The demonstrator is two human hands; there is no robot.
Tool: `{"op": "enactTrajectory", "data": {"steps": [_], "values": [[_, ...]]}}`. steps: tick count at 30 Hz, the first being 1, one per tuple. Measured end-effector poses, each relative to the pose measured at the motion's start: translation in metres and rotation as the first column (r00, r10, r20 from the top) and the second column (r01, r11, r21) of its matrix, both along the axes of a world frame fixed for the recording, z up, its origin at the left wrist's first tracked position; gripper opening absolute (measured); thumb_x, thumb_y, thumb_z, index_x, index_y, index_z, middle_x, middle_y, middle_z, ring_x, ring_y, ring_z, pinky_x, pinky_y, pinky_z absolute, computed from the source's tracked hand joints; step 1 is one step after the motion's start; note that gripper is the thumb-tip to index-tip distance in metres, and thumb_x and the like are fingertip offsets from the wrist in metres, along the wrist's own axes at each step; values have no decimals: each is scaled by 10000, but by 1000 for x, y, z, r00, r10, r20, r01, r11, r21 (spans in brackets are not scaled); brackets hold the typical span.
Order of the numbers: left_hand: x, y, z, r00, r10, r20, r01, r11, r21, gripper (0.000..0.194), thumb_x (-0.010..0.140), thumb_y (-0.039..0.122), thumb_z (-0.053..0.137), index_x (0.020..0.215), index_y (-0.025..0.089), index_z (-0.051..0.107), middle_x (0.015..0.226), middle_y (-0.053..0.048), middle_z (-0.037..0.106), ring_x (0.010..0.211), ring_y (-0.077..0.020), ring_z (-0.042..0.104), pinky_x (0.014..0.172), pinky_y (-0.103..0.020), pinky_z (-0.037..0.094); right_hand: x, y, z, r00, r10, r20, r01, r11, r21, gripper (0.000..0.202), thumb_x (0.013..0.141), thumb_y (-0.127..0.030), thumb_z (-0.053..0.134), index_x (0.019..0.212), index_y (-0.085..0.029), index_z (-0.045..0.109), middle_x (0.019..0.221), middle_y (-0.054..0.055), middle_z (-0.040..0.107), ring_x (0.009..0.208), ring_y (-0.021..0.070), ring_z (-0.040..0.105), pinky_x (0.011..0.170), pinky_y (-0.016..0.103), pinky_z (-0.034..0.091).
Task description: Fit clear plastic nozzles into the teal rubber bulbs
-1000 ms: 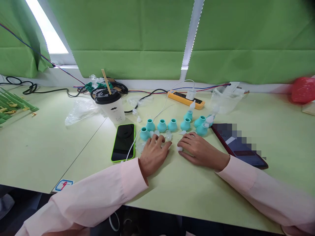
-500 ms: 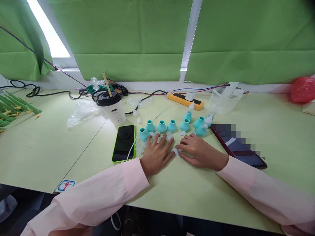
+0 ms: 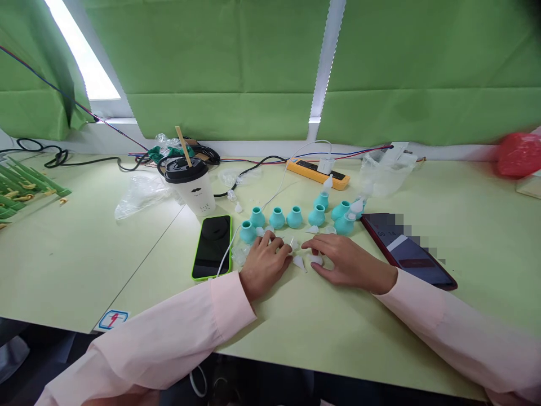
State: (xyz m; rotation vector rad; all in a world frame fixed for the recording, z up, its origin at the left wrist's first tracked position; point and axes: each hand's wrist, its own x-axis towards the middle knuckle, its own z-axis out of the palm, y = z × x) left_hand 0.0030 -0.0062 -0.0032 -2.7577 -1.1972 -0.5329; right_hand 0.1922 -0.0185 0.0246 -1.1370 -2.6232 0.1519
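Note:
My left hand (image 3: 266,264) rests low over the table with its fingers curled. Clear plastic pieces (image 3: 240,254) lie beside it, and a thin translucent piece (image 3: 292,242) shows at its fingertips; what the fingers hold is hidden. My right hand (image 3: 344,260) has thumb and bent fingers around a small whitish plastic piece (image 3: 316,260), its index finger reaching left. Between the hands a white pointed piece (image 3: 300,263) lies loose. Just behind stand several turquoise vase-shaped holders (image 3: 295,217). White flame-shaped tips (image 3: 328,185) sit on some at the right.
A green-edged phone (image 3: 212,247) lies left of my hands, a dark red phone (image 3: 409,251) to the right. Behind are a lidded paper cup (image 3: 194,194) with a straw, a yellow power strip (image 3: 313,171), cables and a clear plastic bag (image 3: 141,194). A white cable crosses the table.
My hands have parted slightly. The white pointed piece between them is let go and lies on the table. My left fingers have curled in, and my right hand is around another whitish piece.

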Motion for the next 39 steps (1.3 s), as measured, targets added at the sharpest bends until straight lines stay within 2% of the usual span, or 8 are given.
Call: {"op": "enactTrajectory", "data": {"steps": [3, 6, 10, 17, 21, 26, 33, 39], "values": [[-1, -1, 1, 1000, -6, 25, 5, 1000, 17, 202, 810, 177, 412, 955, 171, 552, 900, -76, 544, 875, -221, 425, 716, -338, 410, 1, 1, 1, 1000, -29, 7, 29, 999, -35, 215, 732, -143, 457, 928, -138, 544, 803, 59, 583, 698, 167, 539, 599, 278, 394], [-1, -3, 2, 1000, -24, -1, 24, 998, 58, 408, 767, 63, 403, 1123, 256, 456, 1133, -78, 445, 993, -258, 376, 779, -393, 376, 3, 1, 4, 999, -35, 26, 37, 997, -74, 202, 728, -142, 462, 909, -145, 552, 818, 55, 592, 708, 163, 546, 593, 267, 390], [-2, -3, 0, 994, -71, -80, 75, 996, 55, 469, 755, 85, 434, 1176, 289, 394, 1293, -58, 320, 1106, -308, 299, 860, -484, 284, 6, 1, 11, 997, -36, 67, 42, 994, -98, 165, 720, -158, 479, 863, -159, 563, 805, 38, 609, 720, 165, 551, 601, 266, 382], [0, 0, -5, 997, -43, -58, 45, 998, 46, 285, 842, 156, 355, 1089, 241, 469, 985, -46, 581, 993, -252, 426, 814, -480, 273, 7, 0, 15, 986, -60, 157, 71, 995, -68, 107, 731, -205, 484, 767, -162, 575, 739, 34, 607, 694, 173, 554, 578, 276, 374], [0, -1, 0, 1000, -18, 10, 17, 997, 69, 239, 825, 168, 386, 1024, 217, 509, 866, -47, 596, 897, -236, 465, 754, -432, 307, 3, 0, 9, 990, -69, 123, 73, 997, -22, 163, 747, -226, 489, 862, -157, 583, 807, 55, 607, 768, 190, 556, 602, 280, 394], [0, -4, 6, 973, -17, 232, -17, 989, 146, 175, 772, 197, 449, 916, 155, 540, 796, -61, 568, 796, -208, 470, 669, -356, 354, 7, 5, 1, 989, -101, 110, 92, 992, 85, 200, 794, -177, 418, 892, -142, 589, 842, 76, 603, 779, 183, 552, 607, 274, 402], [-1, -5, 6, 886, -148, 440, 88, 984, 154, 136, 741, 256, 517, 806, 141, 547, 694, -53, 529, 704, -170, 458, 618, -304, 423, 17, 13, 6, 974, -211, 86, 177, 939, 295, 210, 778, -148, 417, 836, -160, 619, 780, 67, 584, 758, 183, 502, 576, 269, 370], [-1, -10, 7, 820, -249, 515, 239, 967, 86, 135, 731, 263, 542, 782, 148, 494, 824, -71, 593, 798, -165, 538, 674, -281, 468, 16, 13, 5, 920, -257, 296, 146, 925, 350, 183, 747, -181, 481, 789, -241, 648, 985, 87, 509, 911, 277, 412, 663, 372, 321]]}}
